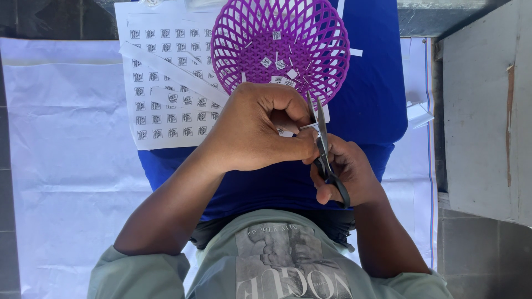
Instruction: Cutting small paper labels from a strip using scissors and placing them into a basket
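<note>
My left hand (255,127) pinches a small white paper piece (308,128) between thumb and fingers, right at the blades of black-handled scissors (324,149). My right hand (349,174) grips the scissors' handles, the blades pointing up and away from me. Just beyond the hands stands a purple plastic lattice basket (327,33) holding several small cut paper squares (280,63) and thin paper slivers.
A white sheet printed with rows of small square codes (160,83) lies on a blue cloth (377,88) over my lap, with a cut strip (166,69) across it. White sheeting (66,166) covers the floor. A grey board (482,122) stands at the right.
</note>
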